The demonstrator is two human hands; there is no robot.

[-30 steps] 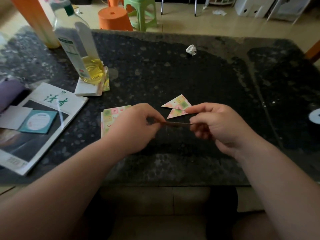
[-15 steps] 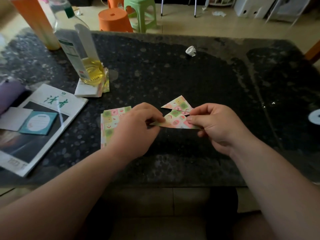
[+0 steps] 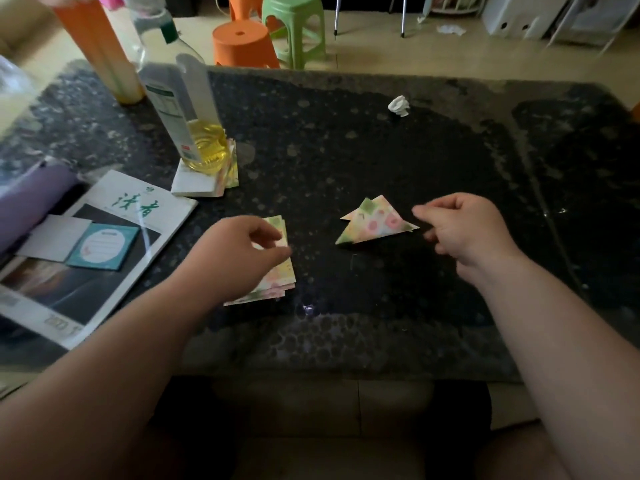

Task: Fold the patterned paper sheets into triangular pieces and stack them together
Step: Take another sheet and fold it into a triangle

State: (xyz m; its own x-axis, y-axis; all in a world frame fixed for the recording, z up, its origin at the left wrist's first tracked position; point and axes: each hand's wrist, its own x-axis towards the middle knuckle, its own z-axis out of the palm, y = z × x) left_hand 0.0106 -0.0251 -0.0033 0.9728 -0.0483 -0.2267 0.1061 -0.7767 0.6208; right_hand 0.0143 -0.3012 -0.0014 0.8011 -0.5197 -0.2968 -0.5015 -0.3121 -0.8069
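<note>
Folded patterned triangles (image 3: pixel 375 225) lie overlapped in a small pile on the dark table (image 3: pixel 346 150), right of centre. My right hand (image 3: pixel 464 230) hovers just right of the pile's tip with its fingers loosely curled, holding nothing. A stack of flat patterned sheets (image 3: pixel 282 278) lies left of centre. My left hand (image 3: pixel 242 251) covers most of it, and thumb and forefinger seem to pinch the top sheet; motion blur hides the exact contact.
An oil bottle (image 3: pixel 187 109) stands on another paper pad (image 3: pixel 197 183) at the back left, beside an orange tube (image 3: pixel 100 53). A magazine (image 3: pixel 114 237) with cards lies at the left. A crumpled white scrap (image 3: pixel 399 106) sits far back.
The folded triangle both hands held has been laid on the pile and released. My left hand has moved left onto the sheet stack, and my right hand has drawn back to the right.
</note>
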